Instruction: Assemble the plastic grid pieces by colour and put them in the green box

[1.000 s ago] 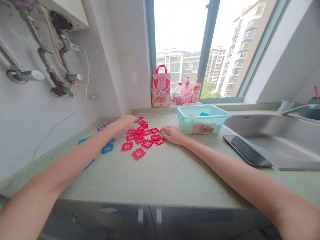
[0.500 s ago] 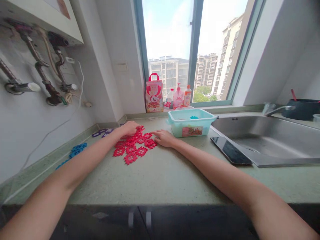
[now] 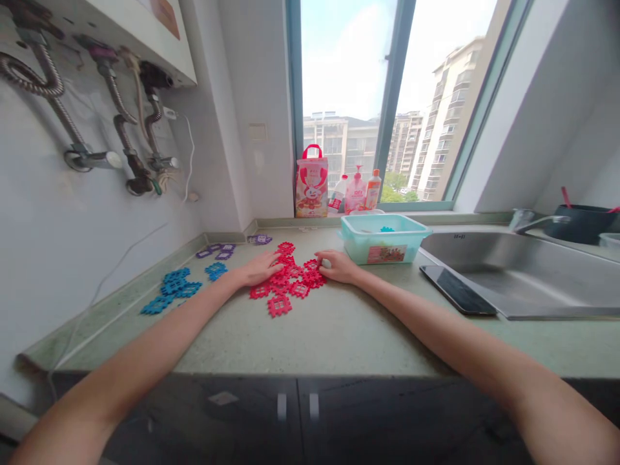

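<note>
A heap of red toothed plastic building pieces [image 3: 279, 305] lies on the counter, overlapping one another, some with window-like grids. My left hand [image 3: 261, 268] rests on the heap's left side, its fingers stretched out over the pieces. At the right edge of the heap is my right hand [image 3: 338, 267], fingers bent and thumb apart, with the tips touching the outer red pieces. Nothing shows between its fingers. Blue pieces [image 3: 175, 284] form a separate group left of my left forearm. Purple pieces [image 3: 220, 250] lie farther back by the wall.
A pale turquoise plastic tub [image 3: 382, 239] holding some pieces stands right of my right hand. Beyond it are bottles [image 3: 356, 194] and a pink bag [image 3: 312, 187] by the window. A phone [image 3: 455, 289] lies beside the steel sink [image 3: 523, 271]. Pipes [image 3: 140, 129] run along the left wall.
My left hand has moved nearer along the heap, from its back end to its left side, and its fingers have spread. Red pieces have shifted closer together. The view has turned left.
</note>
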A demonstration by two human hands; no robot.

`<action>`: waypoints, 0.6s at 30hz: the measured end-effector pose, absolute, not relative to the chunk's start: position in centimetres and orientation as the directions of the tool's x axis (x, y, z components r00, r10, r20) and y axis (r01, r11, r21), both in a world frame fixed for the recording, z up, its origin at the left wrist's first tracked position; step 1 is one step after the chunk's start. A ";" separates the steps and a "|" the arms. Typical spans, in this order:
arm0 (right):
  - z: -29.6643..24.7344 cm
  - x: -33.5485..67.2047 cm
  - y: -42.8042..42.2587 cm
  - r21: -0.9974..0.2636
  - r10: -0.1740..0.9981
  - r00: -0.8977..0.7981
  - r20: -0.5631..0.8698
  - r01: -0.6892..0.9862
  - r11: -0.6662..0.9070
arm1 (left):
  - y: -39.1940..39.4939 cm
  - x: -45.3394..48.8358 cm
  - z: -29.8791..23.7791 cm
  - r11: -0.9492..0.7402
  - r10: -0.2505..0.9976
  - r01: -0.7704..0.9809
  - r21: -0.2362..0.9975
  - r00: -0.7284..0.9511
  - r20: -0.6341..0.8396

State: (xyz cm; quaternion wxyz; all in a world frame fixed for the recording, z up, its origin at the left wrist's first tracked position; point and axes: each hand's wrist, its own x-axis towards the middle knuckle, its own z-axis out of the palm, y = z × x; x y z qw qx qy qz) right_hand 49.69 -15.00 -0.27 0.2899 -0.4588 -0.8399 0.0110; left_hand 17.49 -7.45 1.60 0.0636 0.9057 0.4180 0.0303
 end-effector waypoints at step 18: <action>1.2 51.1 -17.3 -0.303 0.784 -0.501 0.366 0.733 0.610 | -8.8 18.0 2.9 -0.844 0.535 0.531 0.079 0.821 0.200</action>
